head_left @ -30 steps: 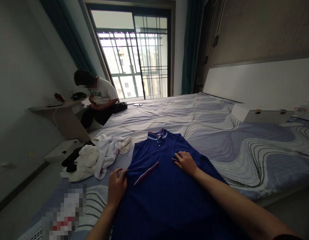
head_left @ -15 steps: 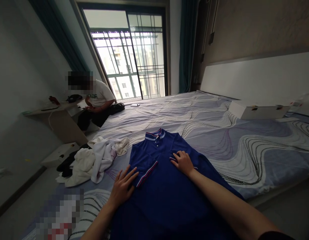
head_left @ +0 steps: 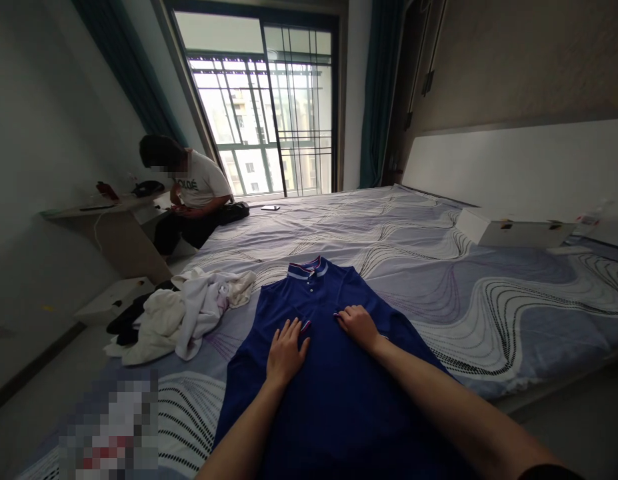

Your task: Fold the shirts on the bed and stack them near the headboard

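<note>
A dark blue polo shirt (head_left: 329,400) lies spread on the bed, its striped collar (head_left: 309,268) facing away from me and both short sleeves folded inward over the body. My left hand (head_left: 287,350) rests flat on the folded left sleeve, fingers extended, with the red-and-white cuff trim showing by the fingertips. On the other sleeve lies my right hand (head_left: 359,325), its fingers slightly bent at the cuff edge and partly covering it. The two hands are apart, with the shirt's middle between them. The shirt's lower part is dark near the bottom edge.
Crumpled white and black clothes (head_left: 189,313) lie left of the shirt. A person (head_left: 201,187) sits by a small desk (head_left: 113,230) near the window. A white box (head_left: 513,227) stands on the bed at the right; a phone (head_left: 270,207) lies at its far side.
My left hand has moved right and inward, from the shirt's side onto the sleeve, whose cuff is now mostly covered. My right hand has shifted slightly left. The view has tilted a little.
</note>
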### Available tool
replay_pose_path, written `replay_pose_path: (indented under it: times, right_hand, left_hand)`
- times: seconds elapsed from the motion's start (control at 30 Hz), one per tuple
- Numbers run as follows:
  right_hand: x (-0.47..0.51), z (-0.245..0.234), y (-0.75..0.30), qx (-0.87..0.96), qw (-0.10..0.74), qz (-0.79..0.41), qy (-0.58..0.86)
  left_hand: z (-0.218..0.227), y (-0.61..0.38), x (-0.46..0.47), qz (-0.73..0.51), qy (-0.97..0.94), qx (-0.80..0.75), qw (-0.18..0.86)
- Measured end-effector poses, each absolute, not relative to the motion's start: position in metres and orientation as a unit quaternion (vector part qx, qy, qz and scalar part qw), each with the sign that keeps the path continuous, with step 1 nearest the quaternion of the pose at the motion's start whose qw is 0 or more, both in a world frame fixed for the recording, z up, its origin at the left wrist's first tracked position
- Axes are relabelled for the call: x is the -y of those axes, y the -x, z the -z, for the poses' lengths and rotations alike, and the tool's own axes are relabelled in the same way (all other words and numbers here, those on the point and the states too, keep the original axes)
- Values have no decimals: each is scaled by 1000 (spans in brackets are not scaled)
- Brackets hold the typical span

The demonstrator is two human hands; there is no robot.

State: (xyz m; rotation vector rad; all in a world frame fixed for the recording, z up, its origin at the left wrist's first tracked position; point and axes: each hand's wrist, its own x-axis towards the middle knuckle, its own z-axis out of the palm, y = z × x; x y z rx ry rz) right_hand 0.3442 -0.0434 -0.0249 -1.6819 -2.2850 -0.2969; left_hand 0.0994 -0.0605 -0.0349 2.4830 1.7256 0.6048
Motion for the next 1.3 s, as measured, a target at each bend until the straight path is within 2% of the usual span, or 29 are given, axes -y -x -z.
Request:
replay_pose_path:
  times: [0.27,0.5,0.67,0.83,0.97,1.2,1.3]
  right_hand:
    - [66,29,-331,815,148,102,550]
    - [73,37,-331,804,154,98,566]
    - [72,36,-330,811,171,81,554]
    - [71,45,-328,781,209,56,585]
    - [71,47,-330,785,201,20,585]
    - [74,44,-335,818,155,-49,552]
    - [70,39,-344,833,144,-102,524]
  left_hand:
    - [37,-93,59,-229,-795,-559,51]
    - [41,-96,60,-219,-807,-548,5]
    - [38,-96,68,-227,-843,-487,-28]
    - [32,-105,77,-226,-856,-465,-11]
    - [20,-106,62,-229,-851,-470,38]
    - [27,-48,21,-75,-795,-600,60]
    - [31,-39,20,-52,-784,-616,62]
